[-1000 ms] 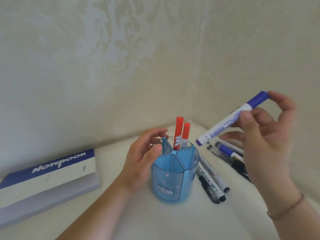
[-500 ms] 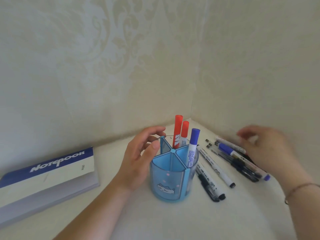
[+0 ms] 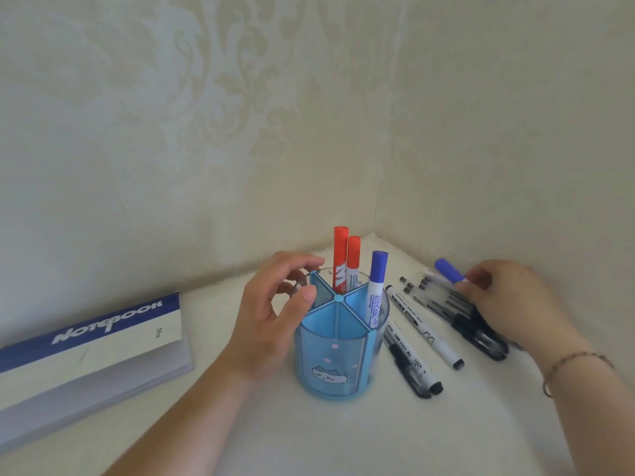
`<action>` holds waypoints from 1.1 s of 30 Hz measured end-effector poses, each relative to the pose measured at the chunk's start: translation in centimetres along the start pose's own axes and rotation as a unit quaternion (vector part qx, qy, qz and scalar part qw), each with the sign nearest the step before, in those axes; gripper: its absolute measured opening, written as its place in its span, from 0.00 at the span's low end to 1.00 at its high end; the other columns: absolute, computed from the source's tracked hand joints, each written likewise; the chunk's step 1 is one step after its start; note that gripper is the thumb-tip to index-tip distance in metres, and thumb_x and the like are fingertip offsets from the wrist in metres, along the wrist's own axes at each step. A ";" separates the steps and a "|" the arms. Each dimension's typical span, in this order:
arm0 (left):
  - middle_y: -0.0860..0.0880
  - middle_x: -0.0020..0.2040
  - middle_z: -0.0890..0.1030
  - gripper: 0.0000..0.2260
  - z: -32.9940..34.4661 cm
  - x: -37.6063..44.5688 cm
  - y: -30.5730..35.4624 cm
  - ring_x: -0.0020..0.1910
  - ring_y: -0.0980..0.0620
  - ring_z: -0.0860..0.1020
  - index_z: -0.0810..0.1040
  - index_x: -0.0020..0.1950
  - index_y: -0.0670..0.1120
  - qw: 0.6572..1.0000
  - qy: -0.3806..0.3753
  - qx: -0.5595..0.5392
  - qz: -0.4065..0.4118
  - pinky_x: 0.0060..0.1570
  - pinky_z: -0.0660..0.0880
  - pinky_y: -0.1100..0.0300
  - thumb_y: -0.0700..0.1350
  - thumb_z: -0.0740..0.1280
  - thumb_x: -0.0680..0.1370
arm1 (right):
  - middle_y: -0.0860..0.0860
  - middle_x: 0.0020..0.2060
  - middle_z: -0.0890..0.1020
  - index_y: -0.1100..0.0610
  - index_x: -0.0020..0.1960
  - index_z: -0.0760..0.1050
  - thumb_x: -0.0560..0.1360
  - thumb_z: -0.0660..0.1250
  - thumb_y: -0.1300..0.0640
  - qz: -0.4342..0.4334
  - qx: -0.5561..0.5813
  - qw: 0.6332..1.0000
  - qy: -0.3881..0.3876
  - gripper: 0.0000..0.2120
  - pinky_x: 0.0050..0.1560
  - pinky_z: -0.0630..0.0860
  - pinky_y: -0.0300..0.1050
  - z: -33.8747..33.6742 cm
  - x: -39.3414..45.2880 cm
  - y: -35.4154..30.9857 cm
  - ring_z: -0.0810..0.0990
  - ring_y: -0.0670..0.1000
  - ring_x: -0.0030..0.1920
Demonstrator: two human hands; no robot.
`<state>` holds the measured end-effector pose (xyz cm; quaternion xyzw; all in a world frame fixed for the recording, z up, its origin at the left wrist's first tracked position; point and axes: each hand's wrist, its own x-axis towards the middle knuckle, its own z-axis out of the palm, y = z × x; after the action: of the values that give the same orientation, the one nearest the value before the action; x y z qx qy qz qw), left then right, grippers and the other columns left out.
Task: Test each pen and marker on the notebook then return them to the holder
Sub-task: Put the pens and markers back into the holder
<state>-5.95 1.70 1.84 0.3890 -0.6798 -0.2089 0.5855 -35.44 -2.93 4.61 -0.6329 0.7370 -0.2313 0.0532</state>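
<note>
The left hand (image 3: pixel 271 314) curls round the holder (image 3: pixel 340 352) rim, steadying it. The right hand (image 3: pixel 505 297) pinches a blue-capped marker (image 3: pixel 446 271) off the desk (image 3: pixel 343 434) pile beside that grip. Returning seems underway; next, a lift across into a free compartment.

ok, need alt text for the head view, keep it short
A person's left hand grips the rim of a blue divided pen holder with two red markers and one blue marker in it. The right hand picks a second blue-capped marker from loose pens on the table; a notebook lies left.
</note>
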 end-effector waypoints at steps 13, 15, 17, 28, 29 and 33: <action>0.50 0.49 0.78 0.14 0.1 0.1 0.1 0.49 0.49 0.76 0.79 0.56 0.47 1.000 0.010 -0.013 0.017 0.47 0.72 0.55 0.52 0.62 0.76 | 0.46 0.43 0.81 0.38 0.57 0.67 0.76 0.67 0.60 -0.314 0.412 0.852 0.082 0.20 0.35 0.77 0.45 -0.8 -7.0 -7.5 0.80 0.49 0.38; 0.50 0.50 0.78 0.13 0.1 0.1 0.1 0.49 0.48 0.76 0.78 0.56 0.48 1.000 0.010 -0.014 0.019 0.47 0.73 0.54 0.52 0.62 0.76 | 0.40 0.48 0.81 0.39 0.56 0.72 0.76 0.68 0.59 -0.345 0.358 0.864 0.083 0.16 0.38 0.76 0.44 -0.5 -6.7 -7.1 0.79 0.50 0.42; 0.50 0.51 0.79 0.13 0.1 0.1 0.1 0.50 0.48 0.76 0.78 0.56 0.49 1.000 0.013 -0.015 0.013 0.49 0.74 0.50 0.52 0.62 0.76 | 0.40 0.47 0.80 0.39 0.55 0.73 0.76 0.64 0.55 -0.346 0.378 0.854 0.093 0.12 0.38 0.75 0.39 -1.0 -6.3 -6.7 0.79 0.48 0.39; 0.48 0.52 0.79 0.13 0.2 -0.1 0.0 0.52 0.46 0.77 0.78 0.57 0.52 1.000 0.013 -0.018 -0.002 0.53 0.74 0.42 0.53 0.61 0.76 | 0.43 0.47 0.81 0.40 0.58 0.68 0.76 0.62 0.43 -0.369 0.330 0.868 0.030 0.11 0.34 0.74 0.47 -1.8 -5.5 -6.3 0.78 0.51 0.41; 0.48 0.52 0.79 0.13 0.2 -0.1 -0.1 0.52 0.47 0.77 0.78 0.57 0.52 1.000 0.014 -0.023 -0.002 0.53 0.74 0.42 0.53 0.61 0.76 | 0.43 0.48 0.81 0.42 0.60 0.71 0.77 0.61 0.43 -0.359 0.329 0.873 0.034 0.12 0.35 0.75 0.43 -2.0 -4.9 -5.7 0.78 0.49 0.42; 0.49 0.51 0.79 0.13 0.2 0.0 -0.3 0.52 0.46 0.77 0.78 0.56 0.53 0.999 0.017 -0.034 0.000 0.53 0.73 0.42 0.53 0.61 0.75 | 0.47 0.51 0.84 0.46 0.59 0.77 0.78 0.64 0.60 -0.122 0.237 0.958 0.107 0.14 0.43 0.75 0.35 -2.5 -1.0 -0.6 0.81 0.56 0.42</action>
<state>-6.04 1.47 1.55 0.3727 -0.6625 -0.2254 0.6094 -35.66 -1.34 6.84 -0.6588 0.5795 -0.4704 0.0943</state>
